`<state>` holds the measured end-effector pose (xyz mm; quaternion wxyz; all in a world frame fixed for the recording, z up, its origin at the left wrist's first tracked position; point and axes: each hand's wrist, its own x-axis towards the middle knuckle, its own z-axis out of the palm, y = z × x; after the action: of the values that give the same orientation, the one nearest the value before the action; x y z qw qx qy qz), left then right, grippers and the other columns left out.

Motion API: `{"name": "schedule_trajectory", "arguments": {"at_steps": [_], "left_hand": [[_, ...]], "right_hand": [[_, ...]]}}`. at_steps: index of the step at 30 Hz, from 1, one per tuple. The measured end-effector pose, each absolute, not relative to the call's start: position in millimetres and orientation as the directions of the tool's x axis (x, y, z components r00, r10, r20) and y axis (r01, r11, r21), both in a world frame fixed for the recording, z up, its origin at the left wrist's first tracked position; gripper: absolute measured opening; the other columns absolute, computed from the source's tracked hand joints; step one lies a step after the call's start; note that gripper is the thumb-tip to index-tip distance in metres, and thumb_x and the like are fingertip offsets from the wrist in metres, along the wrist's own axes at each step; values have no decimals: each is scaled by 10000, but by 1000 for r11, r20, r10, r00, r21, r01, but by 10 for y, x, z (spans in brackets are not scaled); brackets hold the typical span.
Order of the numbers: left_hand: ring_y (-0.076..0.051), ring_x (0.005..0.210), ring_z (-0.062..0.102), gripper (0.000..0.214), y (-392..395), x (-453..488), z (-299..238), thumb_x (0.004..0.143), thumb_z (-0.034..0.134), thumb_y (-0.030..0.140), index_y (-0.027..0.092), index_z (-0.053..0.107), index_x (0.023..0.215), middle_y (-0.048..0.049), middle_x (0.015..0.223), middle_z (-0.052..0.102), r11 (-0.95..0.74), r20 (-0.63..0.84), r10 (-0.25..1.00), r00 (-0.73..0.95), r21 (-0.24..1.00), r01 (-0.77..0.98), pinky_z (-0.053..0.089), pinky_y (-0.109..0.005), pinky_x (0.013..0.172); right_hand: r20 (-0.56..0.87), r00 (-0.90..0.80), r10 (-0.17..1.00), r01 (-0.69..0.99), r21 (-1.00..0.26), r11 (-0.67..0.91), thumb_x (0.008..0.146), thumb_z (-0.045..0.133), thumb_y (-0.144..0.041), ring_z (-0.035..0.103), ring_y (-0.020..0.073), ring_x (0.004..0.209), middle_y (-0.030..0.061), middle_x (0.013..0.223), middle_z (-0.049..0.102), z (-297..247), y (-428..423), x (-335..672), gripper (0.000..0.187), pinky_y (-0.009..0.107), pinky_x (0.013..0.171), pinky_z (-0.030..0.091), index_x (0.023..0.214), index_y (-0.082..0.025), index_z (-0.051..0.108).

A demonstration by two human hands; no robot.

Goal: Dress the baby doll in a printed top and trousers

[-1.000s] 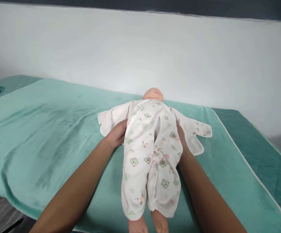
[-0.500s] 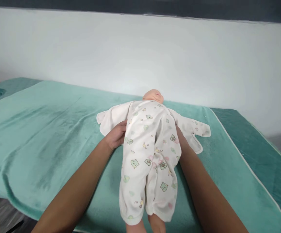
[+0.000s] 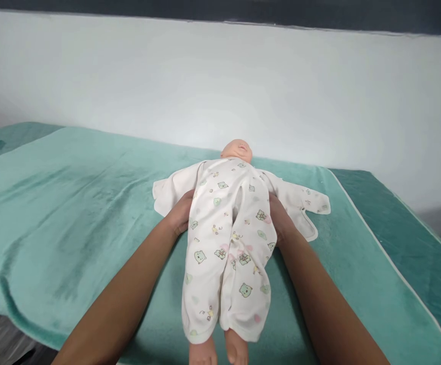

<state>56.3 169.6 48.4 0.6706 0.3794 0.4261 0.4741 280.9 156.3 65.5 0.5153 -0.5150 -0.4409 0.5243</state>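
fingers of left hand [image 3: 181,212] (9 o'clock) and right hand [image 3: 280,219] (3 o'clock), at the sides of a doll [image 3: 236,151]; fingertips hidden, closure cannot be told.
doll on its back between the hands, head at 12, feet at 6, upon green blanket [image 3: 91,213]; done, by appearance: printed trousers [image 3: 208,271], on both legs, feet emerging from the hems; remaining, by judgement: white top [image 3: 294,195], sleeves spread just above 9 and 3, one flap lying outward just past 3, no doll hand showing at either cuff; whether arms fill the sleeves, not shown.
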Motion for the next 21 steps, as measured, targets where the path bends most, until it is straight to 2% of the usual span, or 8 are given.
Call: {"name": "schedule_trajectory", "arguments": {"at_steps": [3, 8, 11, 17, 21], "left_hand": [[-271, 855, 729, 231, 1698, 554, 467, 628, 823, 289, 161, 762, 811, -58, 746, 768, 278, -239, 958, 160, 910, -307, 602, -335, 775], [-235, 777, 709, 184, 1678, 571, 480, 663, 798, 298, 175, 752, 792, -30, 668, 731, 311, -267, 947, 177, 895, -319, 583, -308, 710], [-218, 732, 689, 176, 1664, 585, 506, 644, 806, 263, 172, 746, 782, -23, 659, 724, 299, -260, 952, 161, 904, -305, 561, -288, 656], [-257, 833, 714, 232, 1672, 555, 499, 689, 779, 335, 169, 757, 849, -37, 738, 754, 321, -262, 942, 212, 889, -328, 583, -325, 741], [-271, 863, 717, 248, 1677, 550, 497, 672, 792, 326, 165, 756, 857, -36, 738, 755, 331, -274, 939, 210, 886, -325, 586, -333, 762]], "right_hand": [[-154, 15, 988, -140, -979, -150, 648, 813, -469, 701, 304, 1035, 69, 945, 787, 693, 1572, 2766, 480, 459, 942, 556, 1042, -216, 709], [-76, 95, 993, 10, -997, -77, 628, 822, -445, 633, 341, 1178, 80, 914, 792, 774, 1606, 2737, 305, 473, 1075, 467, 825, -228, 740], [-54, 110, 992, 35, -998, -59, 636, 816, -447, 630, 353, 1178, 82, 899, 791, 750, 1616, 2743, 260, 471, 1068, 468, 760, -230, 740], [-168, 21, 985, -113, -980, -165, 681, 772, -448, 694, 317, 1032, 77, 932, 794, 657, 1579, 2727, 428, 465, 946, 547, 1034, -209, 742], [-127, 82, 988, -9, -992, -127, 661, 778, -416, 685, 332, 1048, 90, 935, 790, 700, 1576, 2716, 399, 475, 972, 532, 988, -189, 747]]}}
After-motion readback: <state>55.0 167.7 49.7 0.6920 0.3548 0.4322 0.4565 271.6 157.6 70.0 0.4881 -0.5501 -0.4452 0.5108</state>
